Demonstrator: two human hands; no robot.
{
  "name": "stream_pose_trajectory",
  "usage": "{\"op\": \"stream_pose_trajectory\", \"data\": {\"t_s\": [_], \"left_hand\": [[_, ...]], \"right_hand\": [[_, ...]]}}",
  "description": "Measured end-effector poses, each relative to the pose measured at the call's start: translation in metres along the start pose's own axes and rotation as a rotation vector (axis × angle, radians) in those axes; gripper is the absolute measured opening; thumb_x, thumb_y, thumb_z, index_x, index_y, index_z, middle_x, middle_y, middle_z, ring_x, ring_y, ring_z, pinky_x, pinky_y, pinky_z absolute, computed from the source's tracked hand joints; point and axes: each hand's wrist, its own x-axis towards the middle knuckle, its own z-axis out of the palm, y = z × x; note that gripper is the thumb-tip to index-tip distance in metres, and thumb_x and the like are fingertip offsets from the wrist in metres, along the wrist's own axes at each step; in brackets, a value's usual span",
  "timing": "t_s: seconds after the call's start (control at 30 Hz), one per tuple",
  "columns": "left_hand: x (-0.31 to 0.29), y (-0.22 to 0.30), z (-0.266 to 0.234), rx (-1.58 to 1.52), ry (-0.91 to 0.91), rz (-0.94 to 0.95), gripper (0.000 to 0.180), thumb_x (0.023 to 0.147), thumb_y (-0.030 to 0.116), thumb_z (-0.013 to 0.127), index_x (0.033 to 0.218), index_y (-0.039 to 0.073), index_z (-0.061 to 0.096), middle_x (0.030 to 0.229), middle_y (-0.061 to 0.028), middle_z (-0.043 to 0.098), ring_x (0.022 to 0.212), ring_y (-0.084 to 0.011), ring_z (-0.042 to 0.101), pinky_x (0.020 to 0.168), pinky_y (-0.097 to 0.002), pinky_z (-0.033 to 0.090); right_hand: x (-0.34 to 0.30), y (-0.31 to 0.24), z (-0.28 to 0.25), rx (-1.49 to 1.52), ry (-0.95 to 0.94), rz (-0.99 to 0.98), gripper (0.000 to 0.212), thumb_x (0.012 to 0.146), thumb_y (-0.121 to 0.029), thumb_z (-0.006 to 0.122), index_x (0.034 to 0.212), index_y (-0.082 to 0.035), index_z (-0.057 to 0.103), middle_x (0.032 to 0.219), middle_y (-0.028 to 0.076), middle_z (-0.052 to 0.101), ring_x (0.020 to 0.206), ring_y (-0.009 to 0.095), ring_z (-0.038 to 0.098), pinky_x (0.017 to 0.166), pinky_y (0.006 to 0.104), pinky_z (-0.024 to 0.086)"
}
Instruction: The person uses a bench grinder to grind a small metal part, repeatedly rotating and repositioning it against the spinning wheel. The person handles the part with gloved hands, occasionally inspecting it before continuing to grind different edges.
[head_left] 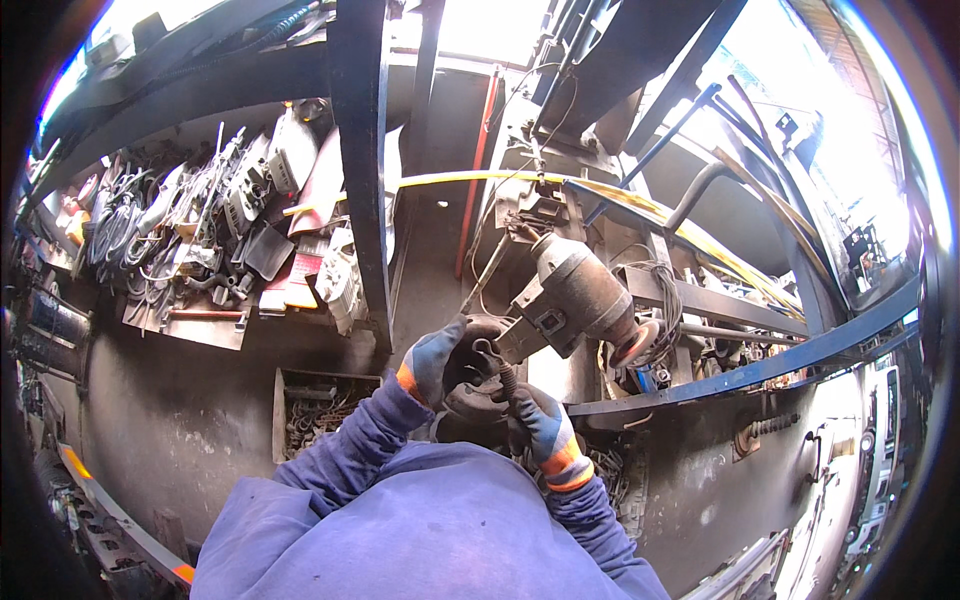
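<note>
My right hand (546,425), in a grey-blue glove with an orange cuff, is closed around a dark metal rod (506,377) with a ribbed shank and a hooked upper end. The rod stands tilted in front of a bench grinder (575,295) with a brown, worn motor housing. My left hand (432,362), gloved alike, is curled beside a dark, rounded metal piece (476,402). What its fingers grip is hidden. One grinding wheel (637,342) shows at the motor's right end.
A blue curved rail (740,375) crosses at right, and a dark steel post (362,170) rises left of the grinder. Scrap parts and cables (190,220) are heaped at far left. A yellow hose (470,176) runs behind the grinder. A crate of metal bits (318,405) sits below.
</note>
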Motion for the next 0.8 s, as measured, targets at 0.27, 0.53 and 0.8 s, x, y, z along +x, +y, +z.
{"op": "stream_pose_trajectory", "data": {"t_s": [0.27,0.53,0.8], "left_hand": [[-0.006,-0.013,-0.001,0.042,-0.064,0.039,0.051,0.104,0.042,0.041,0.128,0.000,0.057,0.114,-0.0142,0.065,0.104,-0.0251,0.064,0.090,-0.0373,0.052],[-0.009,0.008,-0.003,0.013,-0.099,0.140,0.042,0.103,0.036,0.047,0.121,0.000,0.059,0.111,-0.0140,0.066,0.105,-0.0247,0.064,0.092,-0.0396,0.052],[-0.008,0.031,-0.015,-0.121,0.142,0.111,0.042,0.103,0.039,0.045,0.119,0.003,0.060,0.105,-0.0110,0.067,0.098,-0.0267,0.068,0.079,-0.0424,0.057]], "right_hand": [[0.002,0.008,-0.002,0.015,-0.047,-0.030,0.040,0.101,-0.040,0.053,0.117,-0.004,0.064,0.072,-0.003,0.056,0.063,0.004,0.048,0.056,0.0214,0.038],[0.000,0.003,0.006,0.221,-0.184,0.155,0.039,0.103,-0.032,0.049,0.130,-0.005,0.059,0.081,-0.002,0.057,0.063,0.005,0.052,0.058,0.0208,0.043],[0.016,0.023,0.000,0.739,-0.289,0.260,0.078,0.095,-0.063,0.043,0.147,-0.005,0.038,0.110,0.016,0.064,0.095,0.027,0.065,0.083,0.0414,0.056]]}}
